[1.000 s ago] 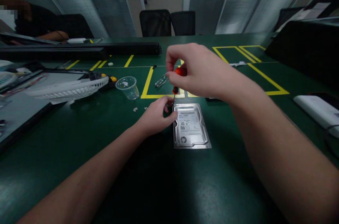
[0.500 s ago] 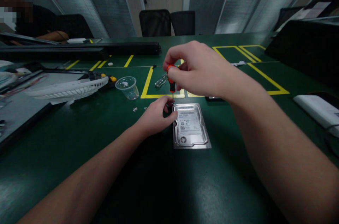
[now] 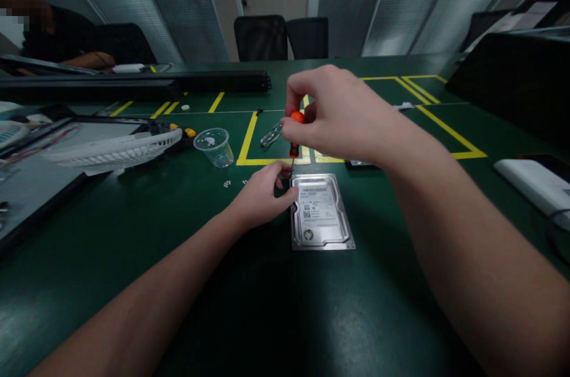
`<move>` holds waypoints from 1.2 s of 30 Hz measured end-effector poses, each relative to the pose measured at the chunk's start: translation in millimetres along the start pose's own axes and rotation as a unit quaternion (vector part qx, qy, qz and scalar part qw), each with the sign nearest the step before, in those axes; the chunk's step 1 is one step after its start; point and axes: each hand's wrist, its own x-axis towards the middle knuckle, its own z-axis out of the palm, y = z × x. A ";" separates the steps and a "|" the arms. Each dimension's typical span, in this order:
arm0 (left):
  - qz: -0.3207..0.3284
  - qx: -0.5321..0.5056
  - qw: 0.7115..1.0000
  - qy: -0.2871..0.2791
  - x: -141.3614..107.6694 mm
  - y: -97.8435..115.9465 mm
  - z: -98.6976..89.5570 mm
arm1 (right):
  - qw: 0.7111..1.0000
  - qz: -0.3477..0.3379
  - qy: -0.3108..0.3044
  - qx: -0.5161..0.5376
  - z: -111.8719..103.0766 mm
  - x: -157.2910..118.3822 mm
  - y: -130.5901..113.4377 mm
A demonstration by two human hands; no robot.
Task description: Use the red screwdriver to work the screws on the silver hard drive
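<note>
A silver hard drive (image 3: 323, 214) with a white label lies flat on the green table. My right hand (image 3: 329, 110) is closed around the orange and black handle of a screwdriver (image 3: 294, 150). The screwdriver leans slightly, its thin shaft pointing down to the drive's far left corner. My left hand (image 3: 267, 193) grips the drive's left side near that corner, thumb on the edge and curled fingertips close to the shaft. The exact spot under the tip is hidden by those fingers. Several tiny screws (image 3: 227, 184) lie left of my left hand.
A clear plastic cup (image 3: 216, 148) stands to the left, beside white rackets (image 3: 120, 148) on a grey board. Behind my hands lies a clear packet (image 3: 271, 136). Yellow tape marks the table. At right are a white box (image 3: 534, 187) and cable. A person sits at far left.
The screwdriver's handle has tipped to the right, and the fingers of my right hand have shifted on it. My left hand and the hard drive stay in place.
</note>
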 end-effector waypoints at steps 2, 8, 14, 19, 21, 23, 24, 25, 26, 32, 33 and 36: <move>0.002 -0.003 1.000 -0.001 0.2 0.1 -0.1 | 1.000 -0.005 -0.004 0.005 -0.3 0.0 -0.8; 0.012 -0.011 1.000 0.001 1.1 -1.8 0.4 | 0.999 -0.024 -0.018 0.037 -2.5 0.3 -2.9; 0.003 -0.005 1.000 0.003 1.3 -1.5 1.2 | 0.998 0.001 -0.014 0.056 -1.8 0.8 -5.9; 0.003 -0.001 1.000 0.004 1.0 -0.2 1.2 | 0.996 0.004 -0.026 0.084 -1.9 -0.3 -4.2; 0.006 -0.002 1.000 0.003 0.8 -0.5 1.1 | 0.996 0.006 -0.023 0.084 -1.4 -0.3 -2.4; 0.006 -0.002 1.000 0.002 0.5 -1.2 1.1 | 0.996 0.015 -0.024 0.084 -0.7 -0.1 -1.0; 0.007 -0.001 1.000 0.003 0.3 -1.6 1.1 | 0.996 0.022 -0.024 0.082 -0.5 0.0 -0.7; 0.007 -0.001 1.000 0.003 0.2 -2.0 1.2 | 0.996 0.027 -0.024 0.078 -0.4 0.1 -0.7; 0.007 0.000 1.000 0.004 0.1 -2.4 1.3 | 0.997 0.031 -0.023 0.074 -0.6 0.1 -0.9; 0.005 0.000 1.000 0.003 0.3 -2.8 1.4 | 0.999 0.020 -0.006 0.034 -3.5 -0.4 -3.0; 0.003 0.000 1.000 0.003 0.4 -2.4 1.3 | 0.999 0.020 -0.006 0.028 -3.4 -0.3 -2.9; 0.002 -0.001 1.000 0.001 0.5 -1.1 0.5 | 1.000 0.008 -0.003 0.022 -1.5 -0.2 -1.3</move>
